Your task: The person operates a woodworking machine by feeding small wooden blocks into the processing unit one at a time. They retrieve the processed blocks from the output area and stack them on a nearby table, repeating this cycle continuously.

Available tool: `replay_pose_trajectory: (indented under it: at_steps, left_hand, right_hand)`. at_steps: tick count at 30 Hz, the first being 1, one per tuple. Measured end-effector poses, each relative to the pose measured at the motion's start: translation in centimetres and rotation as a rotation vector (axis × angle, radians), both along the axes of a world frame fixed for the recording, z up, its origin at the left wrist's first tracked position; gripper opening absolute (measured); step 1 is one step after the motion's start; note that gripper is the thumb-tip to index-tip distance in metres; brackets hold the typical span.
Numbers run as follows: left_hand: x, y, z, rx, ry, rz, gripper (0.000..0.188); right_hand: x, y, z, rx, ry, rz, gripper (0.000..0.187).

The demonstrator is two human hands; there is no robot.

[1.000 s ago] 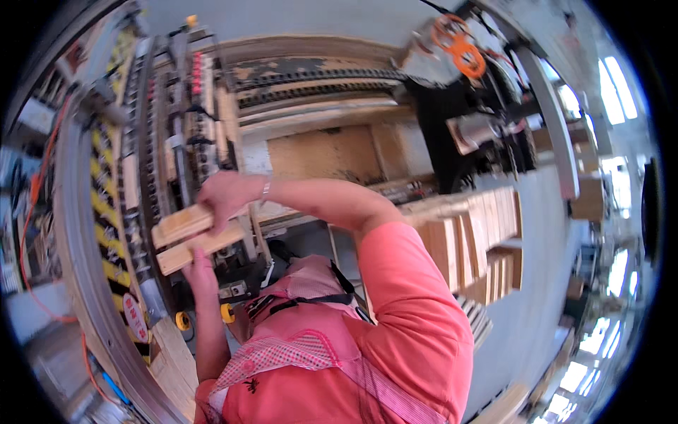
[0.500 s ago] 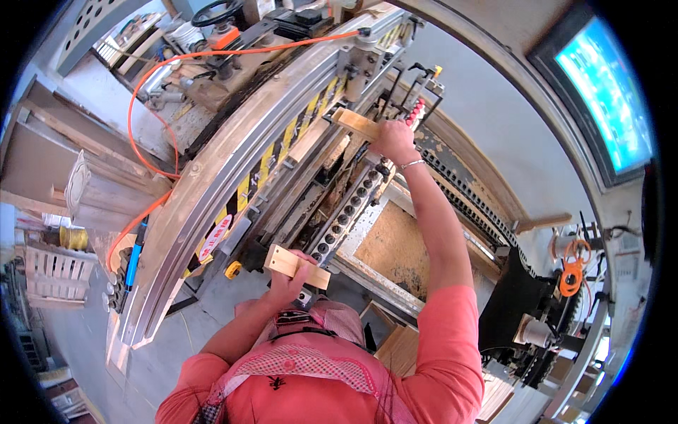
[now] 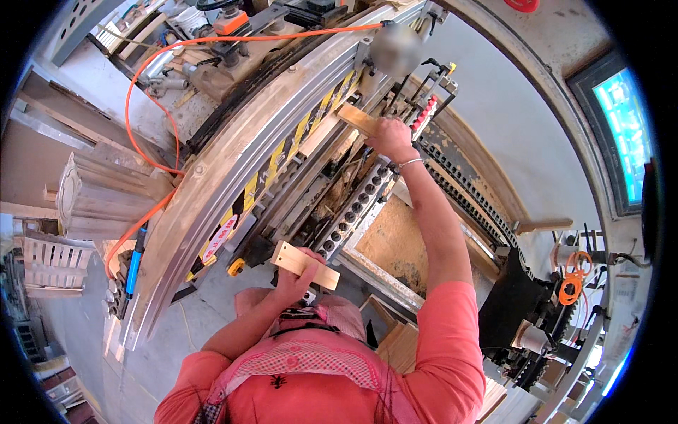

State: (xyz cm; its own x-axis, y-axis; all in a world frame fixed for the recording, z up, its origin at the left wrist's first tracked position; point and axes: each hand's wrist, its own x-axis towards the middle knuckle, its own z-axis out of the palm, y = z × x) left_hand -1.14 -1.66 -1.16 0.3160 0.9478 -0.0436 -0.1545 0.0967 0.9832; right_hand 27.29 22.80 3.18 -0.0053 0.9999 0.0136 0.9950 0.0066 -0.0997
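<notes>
My left hand [image 3: 294, 284] is closed round a short pale wooden block [image 3: 306, 266] with small holes at one end, held low in front of my apron. Stretched out to the far side of the machine, my right hand [image 3: 393, 138] grips one end of another wooden block [image 3: 355, 119]. That block's free end points left, toward the yellow-and-black striped rail [image 3: 305, 131]. Beside it, a further piece of wood [image 3: 319, 136] lies along the rail. Below my right hand runs a row of round black fittings [image 3: 352, 216] on the machine.
A long curved metal beam [image 3: 233, 134] borders the machine on the left, with an orange hose [image 3: 128, 113] draped over it. A blue air gun [image 3: 134, 263] hangs at its near end. At right are a lit screen [image 3: 623, 134] and coiled orange tubing [image 3: 573, 280].
The view has shifted slightly. My left hand and its wooden block have moved a little to the right. My right hand keeps its hold on the other block at the machine.
</notes>
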Motion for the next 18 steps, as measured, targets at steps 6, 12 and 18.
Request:
replay_pose_trajectory:
  at_steps: [6, 12, 18]
  left_hand:
    - [0.1, 0.2, 0.8, -0.068, -0.068, 0.002, 0.016]
    - [0.3, 0.6, 1.4, -0.061, -0.074, -0.010, 0.010]
    - [0.4, 0.5, 1.0, -0.054, -0.079, -0.013, 0.007]
  right_hand:
    - [-0.1, 0.4, 0.3, -0.031, 0.007, -0.048, 0.036]
    - [1.0, 1.3, -0.4, -0.033, -0.016, -0.081, 0.039]
    - [0.6, 1.0, -0.2, 0.005, -0.036, -0.069, 0.039]
